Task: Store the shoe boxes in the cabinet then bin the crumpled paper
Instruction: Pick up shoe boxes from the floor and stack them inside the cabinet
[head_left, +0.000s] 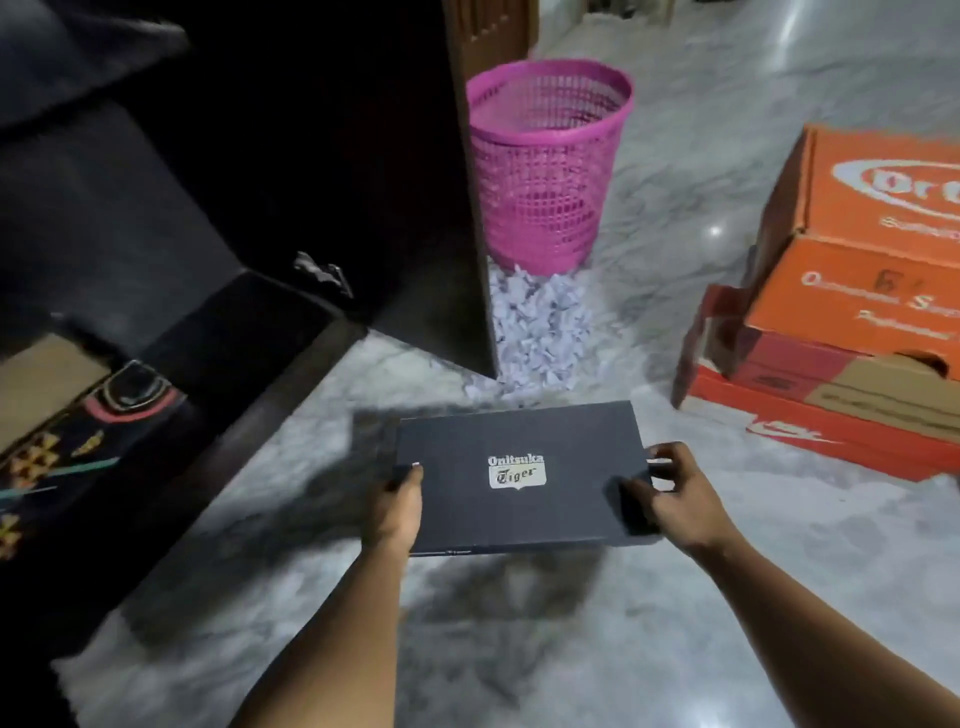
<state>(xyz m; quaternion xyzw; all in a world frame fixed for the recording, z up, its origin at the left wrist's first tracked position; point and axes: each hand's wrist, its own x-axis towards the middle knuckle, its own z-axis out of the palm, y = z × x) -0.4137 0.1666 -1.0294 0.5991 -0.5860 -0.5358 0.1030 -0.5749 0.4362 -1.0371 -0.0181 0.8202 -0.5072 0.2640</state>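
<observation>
Marble floor (675, 597), dark cabinet (311, 156) interior unreadable.
Left hand (397, 506) and right hand (675, 493), fingers clamped on black shoe box (519, 514) ends; orange boxes (857, 312) cut off right.

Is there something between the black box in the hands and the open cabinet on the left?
Nothing visible blocks it. The black shoe box, held by the left hand and right hand, has only bare floor toward the cabinet.
</observation>
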